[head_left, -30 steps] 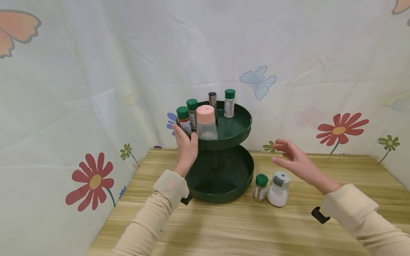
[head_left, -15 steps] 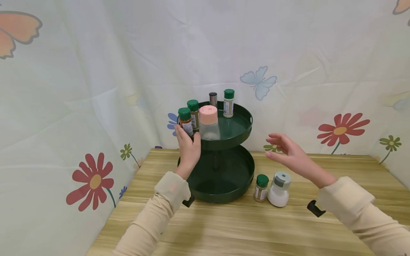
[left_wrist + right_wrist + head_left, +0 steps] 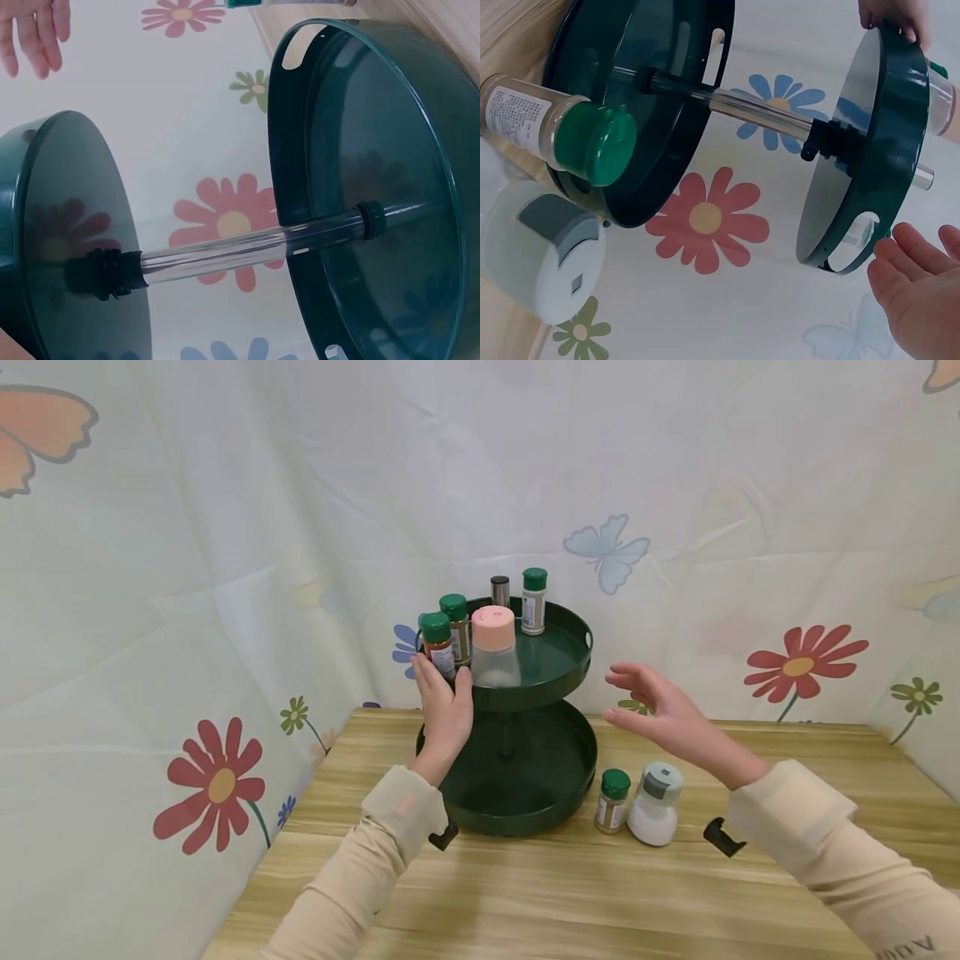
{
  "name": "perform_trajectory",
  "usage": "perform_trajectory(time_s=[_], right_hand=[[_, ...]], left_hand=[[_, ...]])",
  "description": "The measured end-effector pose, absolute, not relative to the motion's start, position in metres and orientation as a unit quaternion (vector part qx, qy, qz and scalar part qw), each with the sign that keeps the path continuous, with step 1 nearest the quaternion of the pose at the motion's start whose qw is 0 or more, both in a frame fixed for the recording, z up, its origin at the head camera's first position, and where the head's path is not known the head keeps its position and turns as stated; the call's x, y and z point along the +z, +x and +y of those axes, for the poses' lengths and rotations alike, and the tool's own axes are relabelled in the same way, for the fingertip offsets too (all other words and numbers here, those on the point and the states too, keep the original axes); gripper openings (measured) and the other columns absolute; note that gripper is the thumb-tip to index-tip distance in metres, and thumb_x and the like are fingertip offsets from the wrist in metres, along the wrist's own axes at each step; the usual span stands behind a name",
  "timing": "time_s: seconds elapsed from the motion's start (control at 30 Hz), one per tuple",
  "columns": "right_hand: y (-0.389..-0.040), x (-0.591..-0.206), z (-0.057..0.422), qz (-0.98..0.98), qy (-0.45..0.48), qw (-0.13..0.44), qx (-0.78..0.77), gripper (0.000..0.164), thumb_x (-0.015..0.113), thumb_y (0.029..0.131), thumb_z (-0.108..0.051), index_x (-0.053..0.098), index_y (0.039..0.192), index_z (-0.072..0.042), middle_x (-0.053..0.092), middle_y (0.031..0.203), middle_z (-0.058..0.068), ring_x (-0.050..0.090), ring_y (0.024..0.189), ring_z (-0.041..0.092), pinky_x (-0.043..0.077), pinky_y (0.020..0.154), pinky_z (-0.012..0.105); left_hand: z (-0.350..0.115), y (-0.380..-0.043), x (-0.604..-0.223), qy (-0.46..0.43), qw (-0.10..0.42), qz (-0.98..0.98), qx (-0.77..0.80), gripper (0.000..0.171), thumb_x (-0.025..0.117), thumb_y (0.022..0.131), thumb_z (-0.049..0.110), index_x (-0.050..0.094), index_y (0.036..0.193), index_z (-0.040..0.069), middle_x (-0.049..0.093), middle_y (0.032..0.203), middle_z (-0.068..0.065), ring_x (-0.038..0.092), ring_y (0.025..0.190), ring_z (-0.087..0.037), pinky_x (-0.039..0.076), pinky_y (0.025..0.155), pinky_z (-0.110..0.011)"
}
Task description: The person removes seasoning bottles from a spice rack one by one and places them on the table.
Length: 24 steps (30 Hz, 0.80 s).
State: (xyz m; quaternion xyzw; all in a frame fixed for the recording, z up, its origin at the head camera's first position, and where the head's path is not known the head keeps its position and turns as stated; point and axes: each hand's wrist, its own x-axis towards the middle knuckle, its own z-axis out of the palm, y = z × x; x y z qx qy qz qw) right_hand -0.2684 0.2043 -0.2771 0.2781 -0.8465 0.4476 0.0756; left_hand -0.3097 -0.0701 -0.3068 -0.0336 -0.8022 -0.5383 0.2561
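Observation:
My left hand [image 3: 446, 718] rests with fairly straight fingers against the left front of the green two-tier rack's upper tray [image 3: 528, 695]. In the right wrist view, fingertips of that hand [image 3: 900, 16] touch the tray's rim. A green-capped jar with reddish contents [image 3: 441, 652] stands just behind those fingers, beside another green-capped jar [image 3: 459, 631]. Close by is a clear bottle with a pink cap [image 3: 493, 643]. One more green-capped jar [image 3: 534, 606] stands at the back. My right hand [image 3: 667, 718] hovers right of the upper tray, fingers loosely bent, holding nothing.
Below is the rack's lower tray [image 3: 510, 822], joined by a metal post [image 3: 217, 255]. On the wooden table [image 3: 525, 893], right of the rack, stand a small green-capped jar [image 3: 611, 806] and a pale-lidded shaker with white contents [image 3: 652, 810]. A flowered curtain [image 3: 675, 460] hangs behind.
The upper tray has turned slightly: its front bottles have shifted right and the back jar left. My left hand has moved a little right with it; my right hand has moved left toward the rack.

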Motion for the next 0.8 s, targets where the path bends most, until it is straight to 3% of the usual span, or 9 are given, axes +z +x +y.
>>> perform_trajectory(time_s=[0.57, 0.8], right_hand=[[-0.277, -0.263, 0.177, -0.849, 0.293, 0.083, 0.431, 0.057, 0.058, 0.086, -0.023, 0.031, 0.132, -0.003, 0.04, 0.134, 0.022, 0.033, 0.125, 0.034, 0.022, 0.105, 0.054], [-0.283, -0.258, 0.165, -0.857, 0.285, 0.08, 0.421, 0.063, 0.059, 0.086, -0.031, 0.03, 0.134, -0.004, 0.039, 0.136, 0.019, 0.03, 0.128, 0.033, 0.021, 0.106, 0.052]], left_hand=[[-0.068, -0.299, -0.307, -0.048, 0.244, -0.813, -0.527, 0.071, 0.033, 0.096, 0.039, -0.008, 0.142, 0.004, -0.013, 0.15, -0.014, -0.009, 0.136, -0.025, 0.005, 0.11, -0.048], [-0.067, -0.296, -0.308, -0.055, 0.248, -0.812, -0.526, 0.071, 0.034, 0.095, 0.038, -0.006, 0.142, 0.003, -0.013, 0.15, -0.015, -0.008, 0.136, -0.027, 0.004, 0.108, -0.055]])
